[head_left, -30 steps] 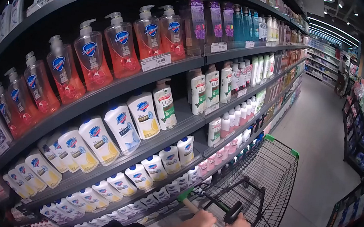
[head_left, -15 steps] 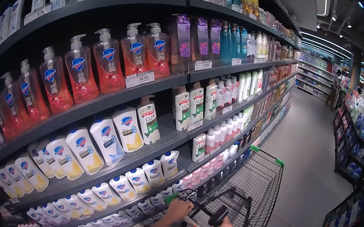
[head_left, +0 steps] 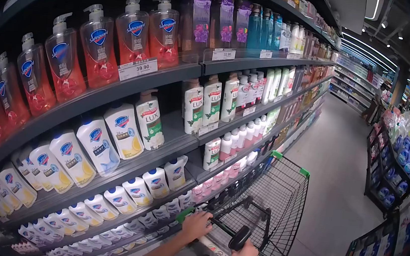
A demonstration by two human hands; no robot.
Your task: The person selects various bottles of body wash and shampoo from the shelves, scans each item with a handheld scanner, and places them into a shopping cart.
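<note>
A black wire shopping cart (head_left: 277, 207) with green corner pieces stands in front of me, beside the shelves. My left hand (head_left: 197, 226) is closed around its handle near the green left end. Farther right along the handle, my right hand (head_left: 245, 255) is closed too, fingers curled. A black rounded device (head_left: 239, 237) sticks up right at its thumb and fingers. Between the hands shows the pale handle bar (head_left: 219, 251) with red lettering. The cart's basket shows bare wire mesh.
Left, a tall shelf (head_left: 171, 71) carries red pump bottles (head_left: 97, 40), white body wash bottles (head_left: 67, 163) and green-labelled LUX bottles (head_left: 150, 119). The grey aisle floor (head_left: 337, 143) runs ahead. On the right are display racks (head_left: 386, 179) with blue-and-white packs. A person (head_left: 372, 106) stands far off.
The view has shifted, and the near shelf bottles have slid left and up in it. The racks on the right look nearer. Both hands stay on the cart handle.
</note>
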